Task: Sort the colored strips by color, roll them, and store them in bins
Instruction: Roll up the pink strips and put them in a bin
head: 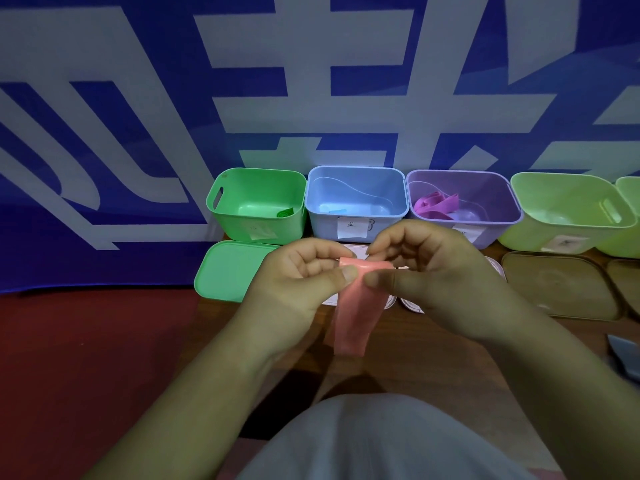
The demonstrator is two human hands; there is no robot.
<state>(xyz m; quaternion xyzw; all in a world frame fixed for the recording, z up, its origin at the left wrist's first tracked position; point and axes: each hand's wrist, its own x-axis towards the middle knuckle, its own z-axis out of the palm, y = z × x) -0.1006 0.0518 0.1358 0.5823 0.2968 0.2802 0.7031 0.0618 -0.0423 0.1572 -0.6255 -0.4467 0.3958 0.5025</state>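
I note the left hand [304, 271] and right hand [422, 268] both pinching the top edge of the pink strip [356, 306], which hangs before the bins, apparently to begin its roll.

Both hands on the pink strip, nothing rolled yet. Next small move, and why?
Probably start curling the top edge over. Left hand and right hand pinch the pink strip at its upper end; the rest hangs flat and unrolled, so the roll likely begins there.
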